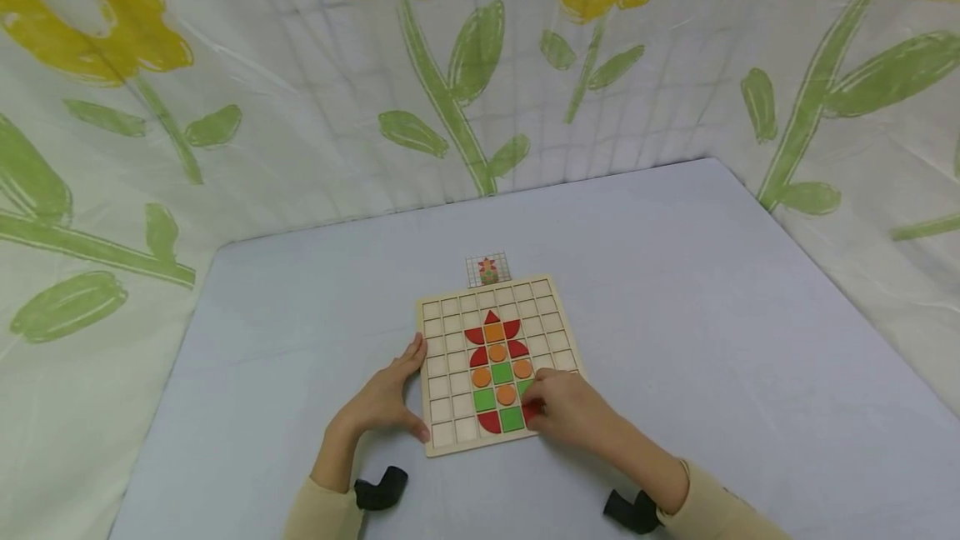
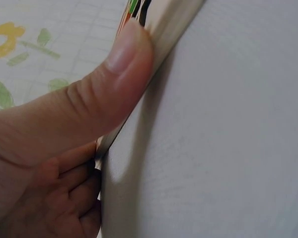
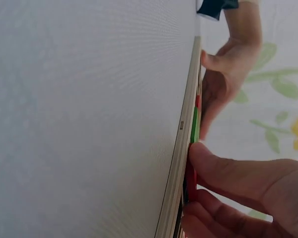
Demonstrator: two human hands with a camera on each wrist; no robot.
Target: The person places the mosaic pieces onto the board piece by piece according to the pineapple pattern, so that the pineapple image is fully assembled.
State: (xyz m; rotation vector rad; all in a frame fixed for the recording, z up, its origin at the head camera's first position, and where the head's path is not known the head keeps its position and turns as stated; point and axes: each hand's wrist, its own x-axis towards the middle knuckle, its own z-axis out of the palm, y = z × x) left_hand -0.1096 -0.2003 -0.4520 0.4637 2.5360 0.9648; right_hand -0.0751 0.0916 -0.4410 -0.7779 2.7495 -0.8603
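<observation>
A square wooden grid board [image 1: 450, 363] lies on the table, with red, orange and green pieces forming a figure in its middle columns. My left hand [image 1: 382, 394] rests spread along the board's left edge, thumb by the near corner. In the left wrist view its thumb [image 2: 131, 54] presses on the board's edge. At the near right of the figure, my right hand [image 1: 570, 408] pinches a red quarter-circle piece [image 3: 191, 176] between thumb and fingers, right at the board's surface. That hand covers the near right corner of the board. Beside the red piece sits a green square [image 1: 512, 419].
A small pattern card [image 1: 501, 260] with a similar figure on a grid lies just beyond the board's far edge. The pale table [image 1: 675, 273] extends on all sides. Behind it hangs a white cloth [image 1: 315, 107] with yellow flowers.
</observation>
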